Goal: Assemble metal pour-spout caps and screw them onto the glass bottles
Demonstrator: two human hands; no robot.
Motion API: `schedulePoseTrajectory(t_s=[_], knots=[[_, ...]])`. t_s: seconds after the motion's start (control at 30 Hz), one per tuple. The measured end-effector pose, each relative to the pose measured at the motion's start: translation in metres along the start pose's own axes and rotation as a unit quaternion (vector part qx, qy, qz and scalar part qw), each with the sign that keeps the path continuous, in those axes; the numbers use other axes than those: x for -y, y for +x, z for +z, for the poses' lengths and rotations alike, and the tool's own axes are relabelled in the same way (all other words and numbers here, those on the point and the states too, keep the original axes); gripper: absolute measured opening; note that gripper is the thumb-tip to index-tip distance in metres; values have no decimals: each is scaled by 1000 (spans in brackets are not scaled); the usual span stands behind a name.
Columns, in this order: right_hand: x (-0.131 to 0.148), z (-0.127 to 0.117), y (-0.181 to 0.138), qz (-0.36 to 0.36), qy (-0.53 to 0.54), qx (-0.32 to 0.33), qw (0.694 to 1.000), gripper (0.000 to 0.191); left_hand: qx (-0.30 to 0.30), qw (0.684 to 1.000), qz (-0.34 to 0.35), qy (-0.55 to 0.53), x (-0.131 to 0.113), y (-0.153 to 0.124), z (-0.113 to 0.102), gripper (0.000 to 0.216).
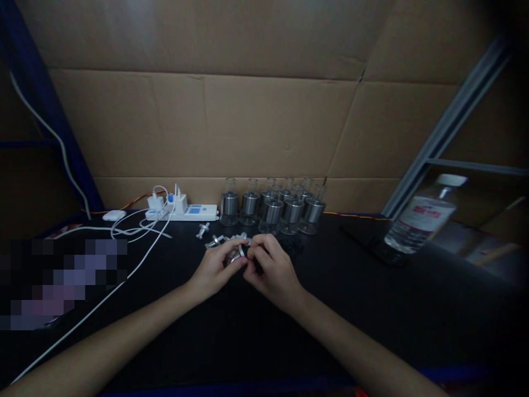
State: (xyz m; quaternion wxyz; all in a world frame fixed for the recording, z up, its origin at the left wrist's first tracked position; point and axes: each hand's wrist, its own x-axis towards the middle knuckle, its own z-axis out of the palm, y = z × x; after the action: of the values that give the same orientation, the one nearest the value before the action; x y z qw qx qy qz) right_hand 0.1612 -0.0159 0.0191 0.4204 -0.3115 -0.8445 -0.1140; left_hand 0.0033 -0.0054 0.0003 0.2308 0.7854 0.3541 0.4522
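Observation:
My left hand (219, 267) is closed around a small silver metal part (235, 256) above the middle of the black table. From the other side, the pinched fingers of my right hand (275, 270) meet a small black piece (244, 250) at the end of that part. My fingers hide much of both pieces, so their exact shape is unclear. Just behind my left hand lie several loose silver metal fittings (215, 241). Small black pieces (292, 244) are scattered behind my right hand, hard to make out on the dark surface.
Several glass bottles with metal bands (271, 210) stand near the cardboard wall (281, 127). At back left is a power strip (202, 212) with plugs; a white cable (144, 256) runs forward from it. A water bottle (425, 215) stands on the right, near a dark flat object (367, 242).

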Motion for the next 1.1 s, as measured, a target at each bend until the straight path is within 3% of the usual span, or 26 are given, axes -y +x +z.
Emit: schedulePoseTrajectory(t_s=[0.37, 1.1], knots=[[4, -6, 7, -40, -70, 1, 997, 11, -1, 997, -33, -76, -10, 7, 5, 27], [-1, -8, 10, 12, -7, 29, 999, 8, -6, 998, -36, -58, -15, 10, 1, 23]])
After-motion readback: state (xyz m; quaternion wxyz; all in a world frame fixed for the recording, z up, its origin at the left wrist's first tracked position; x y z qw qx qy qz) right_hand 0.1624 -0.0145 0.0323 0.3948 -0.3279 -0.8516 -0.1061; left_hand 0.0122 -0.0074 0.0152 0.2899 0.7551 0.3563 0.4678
